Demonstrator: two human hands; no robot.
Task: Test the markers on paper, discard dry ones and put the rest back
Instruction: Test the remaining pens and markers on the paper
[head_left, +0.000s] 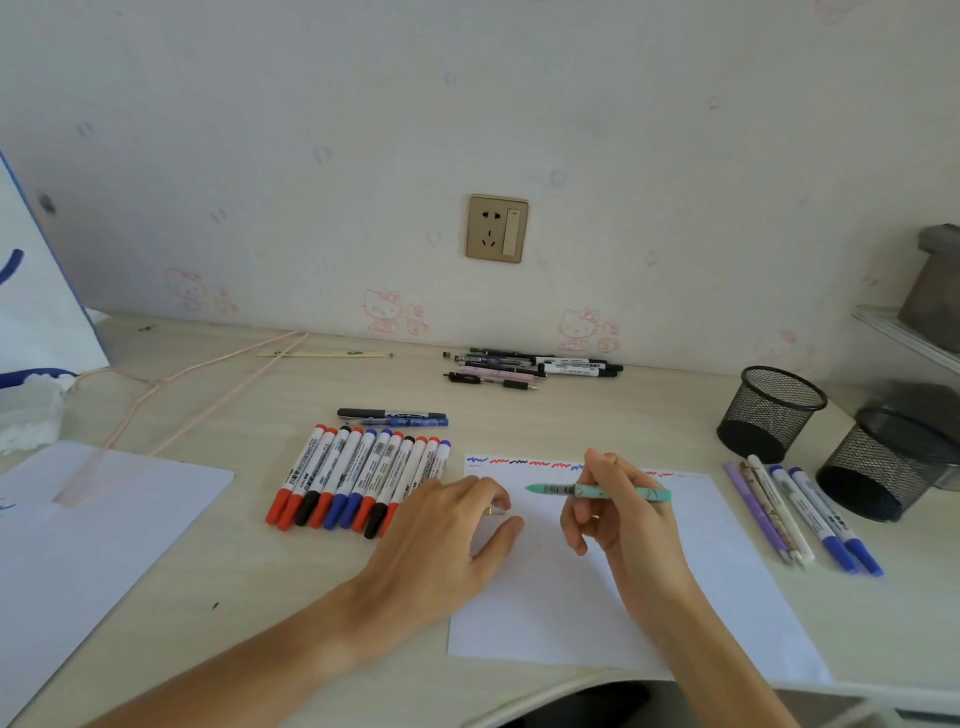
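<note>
My right hand (618, 506) grips a teal pen (550, 489) that lies level above the white test paper (691, 587), tip pointing left. My left hand (457, 525) hovers at the paper's left edge and pinches a small clear cap (496, 511) between thumb and fingers. Red, blue and black squiggles (524, 462) run along the paper's top edge. A row of several red, blue and black whiteboard markers (358, 478) lies left of the paper. Several more pens and markers (802, 514) lie to its right.
Two black mesh pen cups (769, 413) (883, 467) stand at the right, the nearer one tipped. A pile of pens (530, 366) lies by the wall, two markers (395, 417) sit behind the row, and another white sheet (93, 525) lies at the left.
</note>
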